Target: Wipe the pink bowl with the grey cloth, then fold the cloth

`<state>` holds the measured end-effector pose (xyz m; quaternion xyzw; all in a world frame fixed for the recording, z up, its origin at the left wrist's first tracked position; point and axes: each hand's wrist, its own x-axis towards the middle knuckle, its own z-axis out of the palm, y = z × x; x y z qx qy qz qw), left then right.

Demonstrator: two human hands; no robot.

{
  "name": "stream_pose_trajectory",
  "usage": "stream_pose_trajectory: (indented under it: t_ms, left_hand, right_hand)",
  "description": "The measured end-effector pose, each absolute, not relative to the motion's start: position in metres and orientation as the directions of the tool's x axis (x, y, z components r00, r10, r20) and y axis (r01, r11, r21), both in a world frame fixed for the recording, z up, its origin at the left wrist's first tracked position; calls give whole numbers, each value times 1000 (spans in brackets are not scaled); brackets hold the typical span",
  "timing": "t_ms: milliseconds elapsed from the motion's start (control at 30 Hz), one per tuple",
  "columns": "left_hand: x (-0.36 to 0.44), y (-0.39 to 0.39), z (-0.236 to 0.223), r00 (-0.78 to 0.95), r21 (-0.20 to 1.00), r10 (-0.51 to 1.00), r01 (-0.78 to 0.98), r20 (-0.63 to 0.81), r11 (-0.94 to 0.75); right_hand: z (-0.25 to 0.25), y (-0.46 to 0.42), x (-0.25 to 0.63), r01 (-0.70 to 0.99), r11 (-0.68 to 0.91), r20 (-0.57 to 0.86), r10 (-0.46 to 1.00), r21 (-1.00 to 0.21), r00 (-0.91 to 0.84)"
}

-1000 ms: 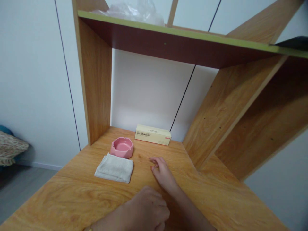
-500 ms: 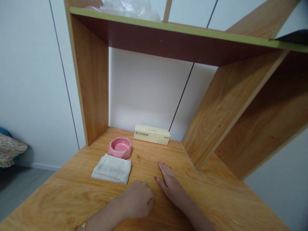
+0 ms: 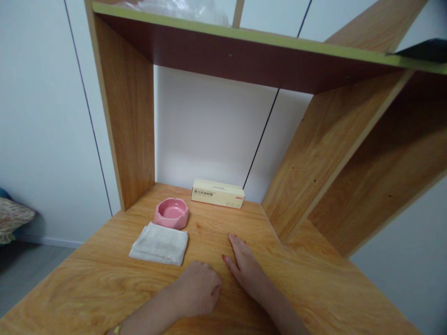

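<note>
The cloth (image 3: 159,244), longer left to right, lies just left and far of the fisted left hand (image 3: 199,288), farther from the right hand (image 3: 245,266), its fingers outstretched.

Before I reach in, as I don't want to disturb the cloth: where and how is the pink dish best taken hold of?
I'd take the pink dish by its right wall, coming from above and right with the right hand, pinching inside and outside. It sits upright, hollow facing up, so the wall looks graspable; the folded cloth lies right at its near side.
</note>
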<state>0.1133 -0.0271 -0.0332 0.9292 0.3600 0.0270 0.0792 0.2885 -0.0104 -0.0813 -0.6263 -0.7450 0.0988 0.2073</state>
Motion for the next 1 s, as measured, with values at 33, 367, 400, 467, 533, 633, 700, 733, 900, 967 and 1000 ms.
stream_pose_trajectory:
  t_ms: [33,367,400,467,533,633,700,733,900,967,1000]
  left_hand:
    - [113,-27,-33,736,163,677,668,-5,-726]
    - [113,-27,-36,746,197,666,653,0,-732]
    - [113,-26,-36,747,203,665,652,-3,-731]
    - [113,-26,-36,746,203,666,654,-12,-729]
    - [113,-26,-35,746,196,666,655,-17,-729]
    - [113,-26,-33,753,191,657,647,-15,-738]
    - [113,-27,-31,757,194,653,644,-21,-740]
    - [113,-27,-31,760,195,650,641,-24,-742]
    - [112,-26,-30,779,183,626,621,-38,-762]
    - [112,-26,-31,778,181,627,623,-37,-761]
    - [112,-26,-32,776,181,630,625,-36,-759]
  right_hand:
    - [-81,-11,288,890,200,187,973,-409,-133]
    - [-74,-13,286,913,186,136,980,-364,-146]
    - [-74,-13,286,914,184,132,981,-361,-145]
    - [-72,-13,286,914,181,130,981,-362,-143]
    - [-72,-13,285,913,176,124,982,-368,-139]
    - [-72,-13,285,908,177,126,982,-381,-139]
    - [-73,-13,285,900,186,146,980,-393,-139]
    - [-74,-13,286,899,188,153,979,-396,-138]
    - [-75,-13,286,909,189,154,978,-372,-141]
    - [-75,-12,286,911,198,155,976,-363,-151]
    - [-75,-12,287,911,202,155,976,-360,-155]
